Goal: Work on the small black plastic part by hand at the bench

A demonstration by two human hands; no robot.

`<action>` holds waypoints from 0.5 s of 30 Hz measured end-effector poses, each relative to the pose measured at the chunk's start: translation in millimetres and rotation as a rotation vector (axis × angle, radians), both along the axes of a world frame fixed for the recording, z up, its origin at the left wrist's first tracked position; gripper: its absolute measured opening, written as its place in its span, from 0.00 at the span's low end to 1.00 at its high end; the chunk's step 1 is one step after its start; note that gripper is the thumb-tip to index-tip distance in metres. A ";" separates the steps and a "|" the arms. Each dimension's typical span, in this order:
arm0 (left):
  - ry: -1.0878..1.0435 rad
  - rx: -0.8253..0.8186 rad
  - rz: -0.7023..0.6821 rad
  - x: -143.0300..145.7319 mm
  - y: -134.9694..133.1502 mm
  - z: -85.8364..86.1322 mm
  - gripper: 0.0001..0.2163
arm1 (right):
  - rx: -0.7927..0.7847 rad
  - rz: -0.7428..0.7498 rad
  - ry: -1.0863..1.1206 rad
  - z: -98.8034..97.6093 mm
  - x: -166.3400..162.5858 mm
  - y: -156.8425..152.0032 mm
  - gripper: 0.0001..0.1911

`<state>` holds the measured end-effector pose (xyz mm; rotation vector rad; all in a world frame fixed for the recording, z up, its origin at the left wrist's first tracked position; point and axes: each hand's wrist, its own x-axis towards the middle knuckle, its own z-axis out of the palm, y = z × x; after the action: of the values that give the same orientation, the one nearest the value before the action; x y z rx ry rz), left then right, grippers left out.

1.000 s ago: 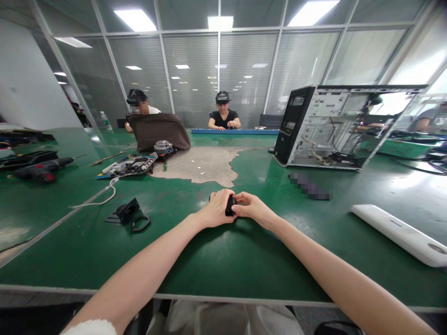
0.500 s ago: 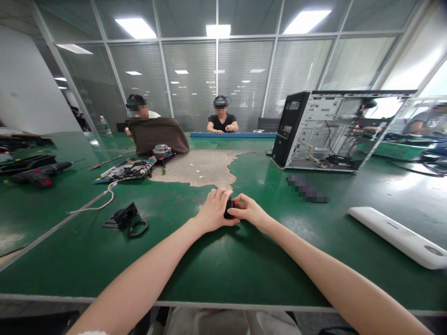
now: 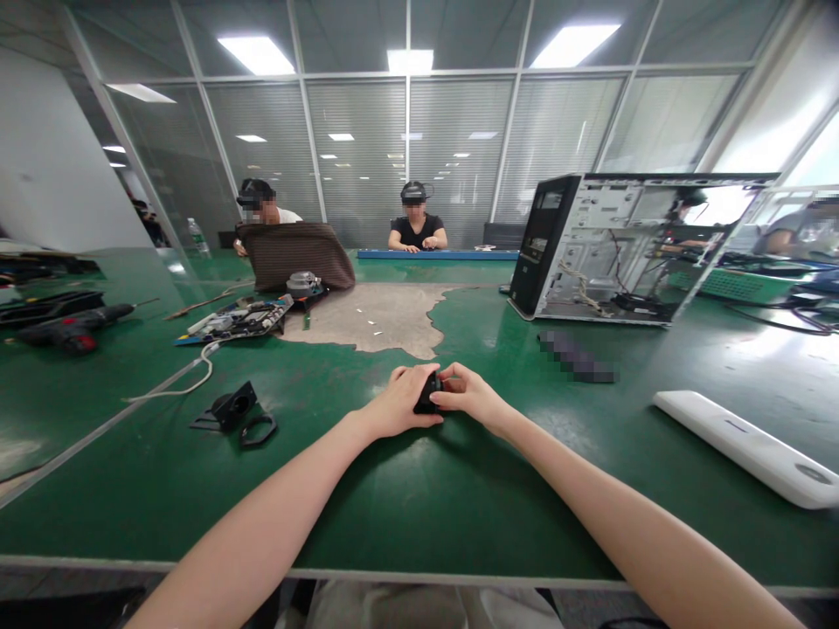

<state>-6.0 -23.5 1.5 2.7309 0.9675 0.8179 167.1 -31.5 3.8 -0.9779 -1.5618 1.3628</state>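
Note:
A small black part [image 3: 427, 395] is gripped between my two hands, just above or on the green table. My left hand [image 3: 398, 403] wraps round it from the left, thumb below and fingers over the top. From the right, my right hand [image 3: 468, 397] pinches it between thumb and fingers. Its exact kind is unclear, as the hands cover much of it. To the left of my hands lie a black bracket-like piece [image 3: 234, 405] and a black angular ring [image 3: 259, 430].
An open computer case [image 3: 590, 249] stands at the right, with a long white device [image 3: 747, 445] nearer me. A circuit board [image 3: 239, 319] and a power drill [image 3: 75, 328] lie at the left. Two people sit across the table, behind a brown cloth-covered object [image 3: 294, 255] and a blue strip [image 3: 436, 254].
My left hand's fingers have curled lower and closer round the black part, so more of the part's dark face shows. My right hand has stayed almost in place.

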 end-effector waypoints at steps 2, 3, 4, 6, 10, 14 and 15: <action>-0.006 -0.025 -0.025 1.7 1.0 -2.6 0.33 | 0.006 0.008 -0.006 0.0 0.4 -1.0 0.19; -0.009 -0.028 -0.025 2.3 1.4 -3.5 0.32 | 0.010 0.012 -0.009 -0.2 0.7 -1.5 0.19; -0.009 -0.026 -0.021 2.6 1.6 -4.2 0.32 | 0.017 0.015 -0.013 -0.5 0.9 -1.8 0.19; -0.005 -0.021 -0.018 2.9 2.0 -4.6 0.31 | 0.044 0.013 -0.016 -1.6 1.3 -2.1 0.18; -0.003 -0.017 -0.006 3.0 2.8 -4.6 0.29 | 0.129 -0.025 -0.032 -4.7 1.4 -2.7 0.17; -0.008 -0.010 0.009 3.6 3.4 -5.6 0.28 | 0.176 -0.075 -0.062 -7.0 0.3 -6.1 0.14; -0.011 -0.007 0.012 3.7 3.5 -6.0 0.28 | 0.175 -0.082 -0.063 -7.4 -0.1 -6.9 0.13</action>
<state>-2.2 -20.0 -4.6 2.7145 0.9831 0.8299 167.0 -38.3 -3.6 -0.9738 -1.6393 1.1275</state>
